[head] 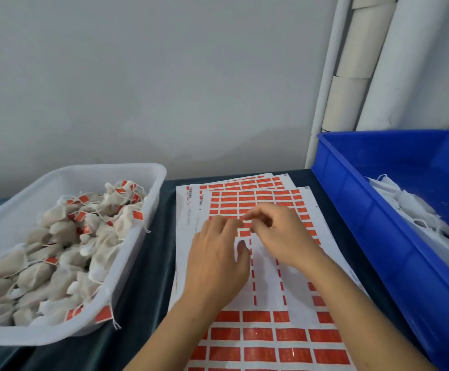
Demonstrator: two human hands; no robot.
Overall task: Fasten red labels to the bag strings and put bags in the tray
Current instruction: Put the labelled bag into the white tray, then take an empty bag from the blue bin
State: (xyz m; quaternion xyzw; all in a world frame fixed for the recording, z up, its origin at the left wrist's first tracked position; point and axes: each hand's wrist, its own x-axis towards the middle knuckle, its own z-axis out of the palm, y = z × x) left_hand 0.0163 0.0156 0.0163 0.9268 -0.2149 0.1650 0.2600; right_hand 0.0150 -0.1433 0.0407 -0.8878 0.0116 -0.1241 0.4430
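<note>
Mid-bench, on the white sheet of red rectangular labels: left hand flat, fingers straight, steadying it; right hand pinches one label, probably peeling

My left hand lay flat on the top label sheet, fingers spread and pressing the paper down. My right hand curled in just beside it, thumb and fingertips picking at a red label at the edge of the peeled patch; whether it was lifted free, I couldn't tell. More sheets were fanned out beneath. To my left sat the white tray, heaped with tagged bags. To my right stood the blue bin, white untagged bags piled against its far side. Dark cloth covered the table.
</note>
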